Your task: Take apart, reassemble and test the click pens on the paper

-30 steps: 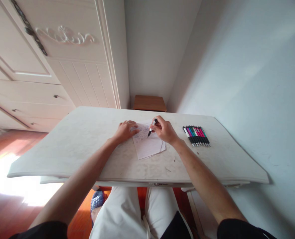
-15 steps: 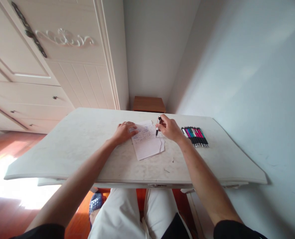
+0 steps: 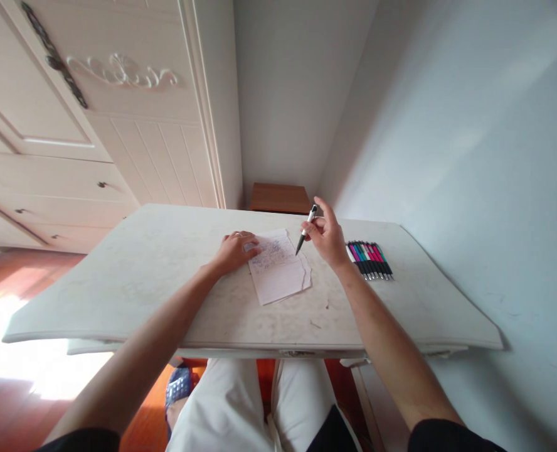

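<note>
My left hand [image 3: 234, 250] lies flat on the left edge of a small sheet of paper [image 3: 278, 271] with blue scribbles on its upper part, pinning it to the white table [image 3: 142, 276]. Just right of the paper's top corner, my right hand [image 3: 328, 237] is lifted above the table and pinches a black and white pen [image 3: 306, 229], tip pointing down-left, clear of the sheet. A row of several pens [image 3: 369, 259] with pink, teal and black barrels lies side by side to the right of that hand.
A pale wall runs along the table's right side. A cream wardrobe [image 3: 95, 107] with drawers stands at the left, and a small brown wooden cabinet [image 3: 281, 198] sits beyond the table's far edge. My legs in white trousers show under the table's near edge.
My right hand lifted the pen off the paper and moved it right and up. The left hand stayed on the sheet.
</note>
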A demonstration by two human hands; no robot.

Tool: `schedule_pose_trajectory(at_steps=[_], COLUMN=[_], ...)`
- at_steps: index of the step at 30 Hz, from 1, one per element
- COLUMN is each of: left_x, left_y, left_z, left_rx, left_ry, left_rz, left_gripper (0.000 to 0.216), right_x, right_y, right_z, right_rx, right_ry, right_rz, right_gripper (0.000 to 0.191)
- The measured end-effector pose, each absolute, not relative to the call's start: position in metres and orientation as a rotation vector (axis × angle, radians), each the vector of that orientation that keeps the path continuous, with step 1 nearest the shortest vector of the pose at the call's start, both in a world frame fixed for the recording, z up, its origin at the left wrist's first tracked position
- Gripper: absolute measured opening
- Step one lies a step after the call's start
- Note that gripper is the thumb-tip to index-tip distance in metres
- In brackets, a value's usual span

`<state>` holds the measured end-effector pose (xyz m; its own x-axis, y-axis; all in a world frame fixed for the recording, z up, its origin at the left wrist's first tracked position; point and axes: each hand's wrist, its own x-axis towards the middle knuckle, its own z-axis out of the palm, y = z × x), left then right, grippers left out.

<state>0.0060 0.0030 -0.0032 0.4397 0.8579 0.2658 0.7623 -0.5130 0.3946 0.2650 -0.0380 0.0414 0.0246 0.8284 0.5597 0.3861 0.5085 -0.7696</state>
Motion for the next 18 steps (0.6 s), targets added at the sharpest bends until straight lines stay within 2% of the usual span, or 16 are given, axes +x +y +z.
schedule_pose_trajectory(at_steps=[4, 13, 18], left_x=[0.006, 0.006, 0.006], left_y=[0.003, 0.004, 0.003], left_z=[-0.003, -0.004, -0.003], left_rx=[2.478, 2.487, 2.487], left_ry=[1.413, 1.424, 1.428], left_rz=[0.639, 0.637, 0.623], left_gripper=[0.032, 0.032, 0.032], right_x=[0.263, 0.254, 0.247], right_y=[-0.038, -0.046, -0.05], right_z=[0.042, 0.046, 0.042], right_rx=[-1.076, -0.93, -0.858], right_ry=[-1.579, -1.686, -1.724], right_rz=[0.659, 1.339, 1.43], right_gripper=[0.049, 0.054, 0.051])
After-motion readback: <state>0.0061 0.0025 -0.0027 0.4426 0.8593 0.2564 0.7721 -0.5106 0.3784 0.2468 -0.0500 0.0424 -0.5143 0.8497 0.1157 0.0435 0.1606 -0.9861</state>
